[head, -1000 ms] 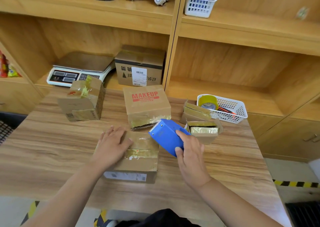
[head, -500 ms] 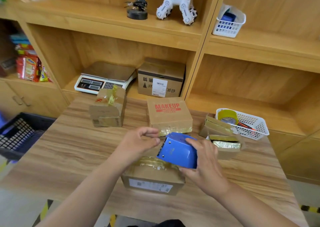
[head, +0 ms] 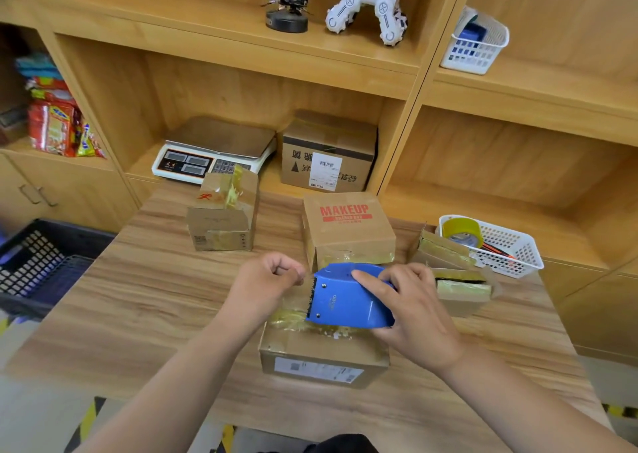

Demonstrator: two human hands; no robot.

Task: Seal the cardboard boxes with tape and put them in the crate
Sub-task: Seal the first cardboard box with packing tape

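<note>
Your brown cardboard box (head: 324, 359) with a white label on its front face sits near the front edge of the wooden surface (head: 155, 300). Its flaps are down and wrinkled yellowish tape runs across the top.

Just above that top, your right hand (head: 411, 311) grips the blue plastic tape dispenser (head: 345, 297). The index finger lies over its back and the toothed edge faces left. Your left hand (head: 266, 287) is curled, its fingertips pinching the strip of clear tape (head: 299, 300) drawn out from the teeth.

- Behind the dispenser: a brown box printed MAKEUP (head: 348, 231) in red.
- Further left: a taped brown carton (head: 224, 217), standing apart.
- Right: two small open-flapped boxes (head: 455, 280), beside a white plastic basket (head: 518, 262) holding a yellow tape roll (head: 462, 231).
- The dark lattice plastic crate (head: 34, 262) sits off the surface's left edge, lower down.
- On the shelf behind: a white electronic scale (head: 214, 155) and a labelled brown shelf box (head: 328, 155).
</note>
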